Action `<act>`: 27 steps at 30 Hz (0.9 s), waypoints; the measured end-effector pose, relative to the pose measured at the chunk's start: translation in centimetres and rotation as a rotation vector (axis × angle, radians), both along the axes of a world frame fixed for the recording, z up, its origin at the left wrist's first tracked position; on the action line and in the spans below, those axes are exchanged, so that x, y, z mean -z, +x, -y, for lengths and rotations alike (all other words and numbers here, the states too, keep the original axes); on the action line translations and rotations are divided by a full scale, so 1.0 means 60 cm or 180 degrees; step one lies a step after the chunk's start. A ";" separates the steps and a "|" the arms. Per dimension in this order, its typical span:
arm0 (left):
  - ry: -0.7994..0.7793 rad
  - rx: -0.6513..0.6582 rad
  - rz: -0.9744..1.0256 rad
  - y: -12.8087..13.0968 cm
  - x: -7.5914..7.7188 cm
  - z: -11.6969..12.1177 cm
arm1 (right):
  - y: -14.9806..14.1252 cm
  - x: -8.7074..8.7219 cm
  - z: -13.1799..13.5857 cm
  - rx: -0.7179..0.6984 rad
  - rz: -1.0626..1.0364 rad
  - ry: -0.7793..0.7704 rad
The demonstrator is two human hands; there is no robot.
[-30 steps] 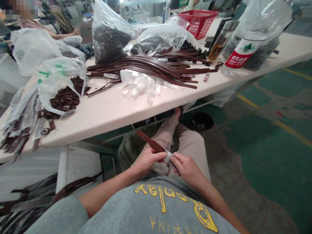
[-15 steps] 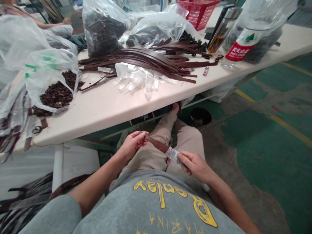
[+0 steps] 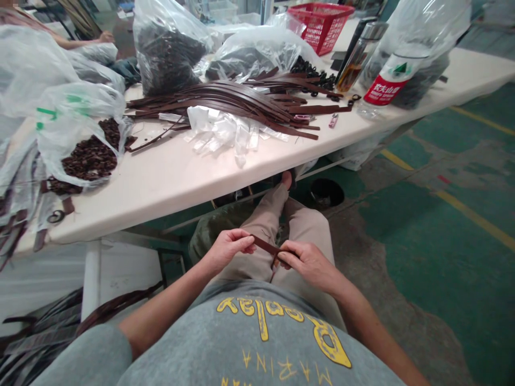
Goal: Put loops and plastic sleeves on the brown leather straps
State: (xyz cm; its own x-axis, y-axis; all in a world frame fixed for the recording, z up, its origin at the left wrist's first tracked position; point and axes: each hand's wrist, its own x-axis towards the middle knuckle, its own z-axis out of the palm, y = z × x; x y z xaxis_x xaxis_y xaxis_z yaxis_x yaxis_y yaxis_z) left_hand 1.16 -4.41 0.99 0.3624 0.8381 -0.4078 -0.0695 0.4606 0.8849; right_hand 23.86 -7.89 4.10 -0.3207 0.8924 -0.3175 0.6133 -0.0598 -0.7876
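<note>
A dark brown leather strap stretches between my two hands above my lap. My left hand pinches one end between thumb and fingers. Closed around the strap a short way along is my right hand, which hides the rest of it; the clear plastic sleeve cannot be seen now. On the table beyond lie a bundle of long brown leather straps and a heap of clear plastic sleeves.
The white table holds a bag of small brown pieces, a bag of dark pieces, a water bottle, a glass flask and a red basket. A black bucket stands below. Another person's arm shows at far left.
My right hand has slid left and up, closer to my left hand, and now covers the part where the plastic sleeve was visible. My left hand has shifted slightly right and down.
</note>
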 end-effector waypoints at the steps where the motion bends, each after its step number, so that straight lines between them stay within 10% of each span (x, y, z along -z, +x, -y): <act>1: 0.0063 0.0036 -0.0050 -0.004 -0.002 -0.001 | 0.005 0.001 0.002 0.0020 -0.0010 -0.0015; 18: 0.0153 -0.0052 -0.0013 0.003 -0.022 0.020 | 0.003 0.045 0.045 0.0787 0.0250 0.0911; 27: 0.2200 0.1018 -0.0246 -0.036 -0.033 0.029 | 0.029 -0.007 0.068 0.0179 -0.0021 0.0310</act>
